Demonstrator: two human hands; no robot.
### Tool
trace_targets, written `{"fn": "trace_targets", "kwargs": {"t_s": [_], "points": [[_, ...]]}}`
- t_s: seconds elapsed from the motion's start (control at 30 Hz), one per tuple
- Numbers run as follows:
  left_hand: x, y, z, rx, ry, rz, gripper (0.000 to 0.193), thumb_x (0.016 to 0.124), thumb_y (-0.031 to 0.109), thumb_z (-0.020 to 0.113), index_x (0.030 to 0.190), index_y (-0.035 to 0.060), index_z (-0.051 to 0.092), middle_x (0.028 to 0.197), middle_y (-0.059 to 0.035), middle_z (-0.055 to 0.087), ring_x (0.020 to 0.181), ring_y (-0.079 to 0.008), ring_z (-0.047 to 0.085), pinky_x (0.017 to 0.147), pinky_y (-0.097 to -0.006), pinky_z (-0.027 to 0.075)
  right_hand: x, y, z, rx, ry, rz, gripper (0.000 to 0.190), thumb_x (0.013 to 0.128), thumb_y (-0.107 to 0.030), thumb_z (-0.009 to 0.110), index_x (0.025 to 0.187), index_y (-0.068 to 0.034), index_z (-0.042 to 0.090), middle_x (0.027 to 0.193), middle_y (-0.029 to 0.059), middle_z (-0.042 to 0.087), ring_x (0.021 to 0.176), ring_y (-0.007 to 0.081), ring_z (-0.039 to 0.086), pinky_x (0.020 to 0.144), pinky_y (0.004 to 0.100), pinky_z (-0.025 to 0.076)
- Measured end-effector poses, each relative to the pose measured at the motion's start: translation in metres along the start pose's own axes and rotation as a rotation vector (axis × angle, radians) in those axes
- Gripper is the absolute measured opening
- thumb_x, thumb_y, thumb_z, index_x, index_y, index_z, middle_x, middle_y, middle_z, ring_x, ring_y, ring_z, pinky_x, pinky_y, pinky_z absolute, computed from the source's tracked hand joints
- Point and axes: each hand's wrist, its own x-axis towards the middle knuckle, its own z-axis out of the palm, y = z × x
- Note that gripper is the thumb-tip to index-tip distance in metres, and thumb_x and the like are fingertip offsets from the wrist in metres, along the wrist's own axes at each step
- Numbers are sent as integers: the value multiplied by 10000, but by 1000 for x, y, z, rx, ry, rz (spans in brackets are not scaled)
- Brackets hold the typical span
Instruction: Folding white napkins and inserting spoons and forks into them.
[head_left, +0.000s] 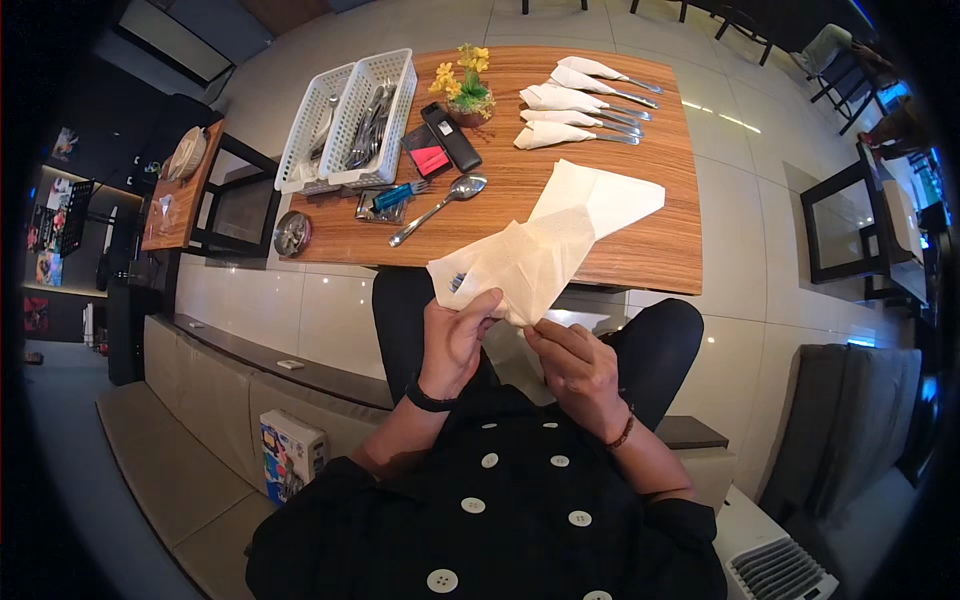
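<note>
A white paper napkin (517, 259), partly folded, is held up over the near edge of the wooden table. My left hand (454, 341) grips its lower left part, thumb on top. Metal tips that look like fork tines (457, 282) peek out of the paper near that thumb; the rest of that piece is hidden. My right hand (576, 369) pinches the napkin's bottom corner between thumb and fingers. Just beyond, more white napkins (626, 199) lie flat on the table. A metal spoon (442, 208) rests to the left of the held napkin.
Several napkin-wrapped cutlery sets (559, 133) lie in a row on the table (652, 259). White plastic baskets (409, 112) hold cutlery at the far left. Nearby are a flower pot (471, 112), a black device (451, 139), a blue lighter (394, 196) and an ashtray (292, 233).
</note>
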Motion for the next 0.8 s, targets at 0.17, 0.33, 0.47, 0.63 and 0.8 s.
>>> {"fn": "trace_targets", "kwargs": {"t_s": [0.17,0.33,0.47,0.63,0.8], "points": [[6,-8,-5,11,9,76,389,853,-5,637,1229,-29,542,1093,-96,653,940,-156,651,771,-265,519,-1,-1,1,-41,-27,-13,393,667,53,679,1053,-21,674,1003,64,660,692,208,596,600,316,518],[13,-17,-14,-35,77,31,381,847,-27,636,1219,-9,554,1060,-79,661,925,-131,649,714,-224,500,1,-5,2,-32,-33,12,311,709,53,685,1011,-18,688,997,79,669,685,216,607,594,321,520],[6,3,-3,-89,26,-25,421,843,-43,629,1246,6,519,1128,-86,638,984,-171,651,787,-269,533,3,-3,1,74,20,73,269,732,42,699,995,-12,694,953,101,682,689,227,620,608,288,518],[-11,39,3,-254,-198,-93,525,847,-73,613,1334,-7,430,1266,-131,573,1133,-221,600,970,-354,499,8,-10,-12,548,68,485,188,829,7,695,1016,12,701,875,86,703,657,162,618,579,259,489],[-6,37,0,-326,-347,-166,561,851,-64,636,1359,23,413,1305,-160,553,1157,-224,583,989,-351,482,10,-13,-18,1262,13,982,192,862,8,680,1052,13,700,823,48,673,604,87,552,494,210,393]]}}
